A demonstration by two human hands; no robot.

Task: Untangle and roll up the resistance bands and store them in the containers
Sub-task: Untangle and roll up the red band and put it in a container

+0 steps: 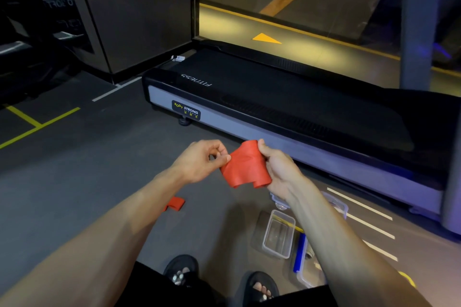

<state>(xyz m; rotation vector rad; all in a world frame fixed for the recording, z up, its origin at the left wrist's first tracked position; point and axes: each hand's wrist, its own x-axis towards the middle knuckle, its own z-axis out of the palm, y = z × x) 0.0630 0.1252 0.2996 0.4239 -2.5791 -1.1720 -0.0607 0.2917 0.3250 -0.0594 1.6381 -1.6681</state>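
A wide red resistance band (pixel 245 166) hangs folded between both hands above the gym floor. My left hand (pixel 199 161) pinches its left edge with thumb and fingertips. My right hand (pixel 277 167) grips its right side, thumb on top. A second red band (pixel 175 203) lies rolled on the floor below my left forearm. A clear plastic container (pixel 278 233) stands open on the floor under my right forearm, and another clear container with a blue clip (pixel 300 254) lies beside it, partly hidden by the arm.
A black treadmill (pixel 287 107) runs across the floor just beyond my hands. A clear lid (pixel 336 203) lies by the containers. My two feet in black sandals (pixel 219 279) are at the bottom. Dark floor with yellow and white lines spreads left.
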